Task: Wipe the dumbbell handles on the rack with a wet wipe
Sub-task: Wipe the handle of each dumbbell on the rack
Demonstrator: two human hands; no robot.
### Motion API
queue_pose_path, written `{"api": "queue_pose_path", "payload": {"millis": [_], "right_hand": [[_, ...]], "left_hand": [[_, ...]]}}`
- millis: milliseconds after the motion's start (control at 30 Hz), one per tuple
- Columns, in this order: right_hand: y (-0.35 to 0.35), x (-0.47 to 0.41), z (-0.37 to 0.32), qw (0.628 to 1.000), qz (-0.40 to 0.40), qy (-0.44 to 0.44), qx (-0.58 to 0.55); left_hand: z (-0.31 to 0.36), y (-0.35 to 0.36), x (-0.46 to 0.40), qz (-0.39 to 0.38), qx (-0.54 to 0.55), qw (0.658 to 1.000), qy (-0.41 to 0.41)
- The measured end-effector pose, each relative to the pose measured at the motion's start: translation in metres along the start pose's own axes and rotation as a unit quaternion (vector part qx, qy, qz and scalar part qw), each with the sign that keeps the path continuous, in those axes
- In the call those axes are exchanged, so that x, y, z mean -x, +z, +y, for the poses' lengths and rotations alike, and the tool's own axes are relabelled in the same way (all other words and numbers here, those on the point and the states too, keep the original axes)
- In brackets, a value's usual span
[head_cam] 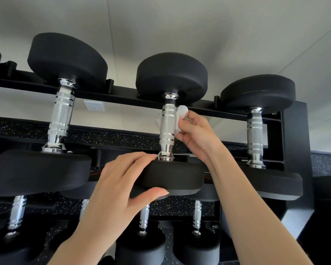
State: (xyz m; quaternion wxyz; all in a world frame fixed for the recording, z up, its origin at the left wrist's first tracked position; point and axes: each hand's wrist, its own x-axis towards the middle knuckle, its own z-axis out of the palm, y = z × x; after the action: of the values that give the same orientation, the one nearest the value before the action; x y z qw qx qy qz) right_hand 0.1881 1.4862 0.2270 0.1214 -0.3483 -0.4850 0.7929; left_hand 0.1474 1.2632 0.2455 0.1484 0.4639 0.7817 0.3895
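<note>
Three black dumbbells with knurled chrome handles lie across the top tier of a black rack [294, 131]. My left hand [120, 186] grips the near head of the middle dumbbell [176, 176], fingers on top and thumb underneath. My right hand [195, 132] pinches a white wet wipe [181, 115] and holds it against the right side of the middle chrome handle [167, 125]. A bit of the wipe shows on the handle's left side too. The left dumbbell handle [62, 115] and the right dumbbell handle [254, 134] stand untouched.
A lower tier holds several smaller dumbbells [144, 217] below my arms. A white wall socket [94, 106] shows behind the rack. The floor is black speckled rubber [122, 138]. The rack's right upright stands close to the right dumbbell.
</note>
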Motion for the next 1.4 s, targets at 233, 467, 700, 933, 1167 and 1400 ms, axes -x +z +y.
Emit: {"api": "queue_pose_path", "payload": {"millis": [233, 467, 700, 933, 1167, 1400], "right_hand": [[-0.011, 0.016, 0.01, 0.996, -0.044, 0.05, 0.061], [-0.018, 0.033, 0.002, 0.973, -0.096, 0.083, 0.195], [-0.012, 0.046, -0.001, 0.946, -0.032, 0.003, 0.323], [-0.003, 0.049, -0.007, 0.9, 0.018, -0.072, 0.431], [0.017, 0.054, -0.02, 0.823, -0.03, -0.144, 0.549], [0.034, 0.042, -0.027, 0.706, -0.098, -0.117, 0.692]], "left_hand": [[-0.002, 0.001, 0.0, -0.001, -0.001, 1.0, -0.004], [-0.004, 0.002, 0.001, 0.002, -0.002, 1.0, 0.0], [-0.003, 0.001, 0.001, 0.005, -0.001, 1.0, 0.006], [-0.005, 0.002, 0.0, 0.008, -0.009, 1.0, 0.006], [-0.007, 0.005, 0.001, 0.009, -0.002, 1.0, 0.006], [-0.008, 0.007, 0.001, 0.023, 0.004, 1.0, 0.021]]}}
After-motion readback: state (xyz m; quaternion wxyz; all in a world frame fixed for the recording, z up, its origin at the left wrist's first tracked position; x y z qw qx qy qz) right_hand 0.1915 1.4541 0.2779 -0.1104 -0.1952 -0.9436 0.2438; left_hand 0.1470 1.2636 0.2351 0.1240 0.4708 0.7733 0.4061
